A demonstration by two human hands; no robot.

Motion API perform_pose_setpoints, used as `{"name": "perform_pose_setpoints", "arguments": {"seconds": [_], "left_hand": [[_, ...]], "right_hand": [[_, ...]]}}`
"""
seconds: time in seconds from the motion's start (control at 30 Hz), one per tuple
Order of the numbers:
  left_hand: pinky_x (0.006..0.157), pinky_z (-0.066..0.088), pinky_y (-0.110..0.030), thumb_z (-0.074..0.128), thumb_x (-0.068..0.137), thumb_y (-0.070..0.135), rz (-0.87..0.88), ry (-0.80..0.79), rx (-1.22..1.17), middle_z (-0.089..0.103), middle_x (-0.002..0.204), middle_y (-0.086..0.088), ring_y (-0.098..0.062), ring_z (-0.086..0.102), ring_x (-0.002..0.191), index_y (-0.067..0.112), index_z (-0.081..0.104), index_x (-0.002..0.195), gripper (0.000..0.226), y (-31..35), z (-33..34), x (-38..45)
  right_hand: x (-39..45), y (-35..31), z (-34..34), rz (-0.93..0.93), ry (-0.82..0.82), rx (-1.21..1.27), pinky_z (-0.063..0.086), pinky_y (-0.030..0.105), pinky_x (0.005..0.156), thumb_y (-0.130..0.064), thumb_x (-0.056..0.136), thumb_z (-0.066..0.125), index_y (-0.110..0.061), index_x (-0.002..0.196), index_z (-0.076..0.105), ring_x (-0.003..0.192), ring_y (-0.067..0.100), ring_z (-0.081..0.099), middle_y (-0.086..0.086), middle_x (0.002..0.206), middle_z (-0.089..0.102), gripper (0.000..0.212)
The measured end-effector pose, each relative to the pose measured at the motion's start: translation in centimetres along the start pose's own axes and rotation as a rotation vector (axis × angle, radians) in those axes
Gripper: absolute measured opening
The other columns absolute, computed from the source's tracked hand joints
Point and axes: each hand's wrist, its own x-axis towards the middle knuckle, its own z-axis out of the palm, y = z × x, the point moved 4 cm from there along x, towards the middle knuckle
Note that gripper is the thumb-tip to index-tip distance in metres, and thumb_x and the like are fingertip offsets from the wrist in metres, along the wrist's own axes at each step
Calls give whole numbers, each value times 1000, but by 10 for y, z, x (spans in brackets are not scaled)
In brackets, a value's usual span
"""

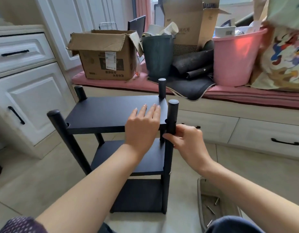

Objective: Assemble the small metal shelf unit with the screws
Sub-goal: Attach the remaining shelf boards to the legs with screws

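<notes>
A small black shelf unit stands on the floor in front of me, with three boards and four round posts. My left hand lies flat on the top board near its right edge, fingers straight. My right hand grips the near right post just below the top board, fingers curled round it. Whether a screw sits under those fingers is hidden. Several loose screws lie in a shallow tray on the floor at the lower right.
White cabinets stand on the left. A bench with a pink cushion runs behind the shelf and carries a cardboard box, a dark bin, a pink bucket and bags. Drawers sit under the bench.
</notes>
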Motion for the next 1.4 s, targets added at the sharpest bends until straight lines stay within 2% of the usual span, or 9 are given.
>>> {"name": "perform_pose_setpoints", "arguments": {"seconds": [0.17, 0.33, 0.53, 0.63, 0.8, 0.97, 1.1, 1.27, 1.4], "left_hand": [[74, 63, -43, 79, 62, -10, 29, 156, -44, 76, 106, -12, -28, 75, 96, 2, 77, 107, 47, -11, -4, 0], [70, 62, -49, 73, 52, -20, 2, 243, -141, 76, 103, -15, -35, 75, 91, -2, 77, 102, 53, -27, -13, 12], [75, 62, -48, 78, 64, -11, 82, 218, -113, 76, 104, -14, -34, 74, 95, 0, 76, 105, 42, -18, -2, -10], [77, 62, -48, 79, 66, -9, 70, 234, -102, 76, 105, -14, -34, 74, 96, 0, 76, 106, 42, -20, -1, -8], [77, 61, -48, 75, 66, -11, 65, 249, -118, 76, 104, -13, -34, 74, 96, 1, 77, 105, 41, -23, -2, -7], [77, 61, -49, 76, 69, -12, 45, 277, -163, 76, 106, -15, -35, 74, 96, -2, 75, 106, 38, -28, -7, 0], [78, 62, -49, 77, 71, -12, 60, 276, -144, 75, 107, -15, -35, 73, 98, -1, 75, 107, 38, -25, -4, -5], [77, 62, -49, 81, 71, -9, 72, 294, -131, 76, 106, -15, -35, 74, 97, -2, 75, 107, 38, -26, -3, -6], [78, 62, -48, 80, 72, -9, 74, 291, -155, 75, 108, -14, -34, 73, 98, -1, 75, 107, 37, -27, -4, -8]], "right_hand": [[-12, -6, 8, -84, -43, -62, 44, 8, 61, -13, 86, 75, -10, 86, 73, 66, -12, 62, -15, 71, 67, 4], [-12, -11, 16, -91, -74, -59, 39, 5, 59, -13, 87, 74, -10, 82, 72, 60, -14, 57, -15, 68, 61, 7], [-13, -12, 16, -101, -57, -43, 51, 14, 67, -15, 85, 76, -9, 90, 76, 71, -4, 66, -6, 77, 73, 7], [-11, -10, 18, -82, -52, -36, 49, 12, 67, -16, 85, 76, -12, 91, 76, 69, -7, 64, -8, 77, 72, 6], [-10, -11, 24, -78, -11, -40, 47, 10, 65, -19, 84, 78, -16, 89, 77, 73, 0, 67, -8, 78, 74, 7], [-8, -9, 27, -80, -27, -33, 40, 7, 60, -20, 83, 79, -17, 82, 75, 62, -7, 60, -11, 72, 70, 5], [-5, -11, 26, -79, -43, -35, 41, 7, 63, -19, 83, 78, -16, 85, 76, 63, -5, 60, -11, 74, 70, 4], [-6, -9, 27, -40, -32, 0, 56, 30, 77, -21, 83, 79, -18, 89, 78, 76, 14, 69, -9, 81, 75, 7], [-7, -9, 27, -26, -28, 26, 56, 32, 77, -22, 81, 80, -21, 89, 79, 76, 10, 69, -15, 78, 74, 8]]}}
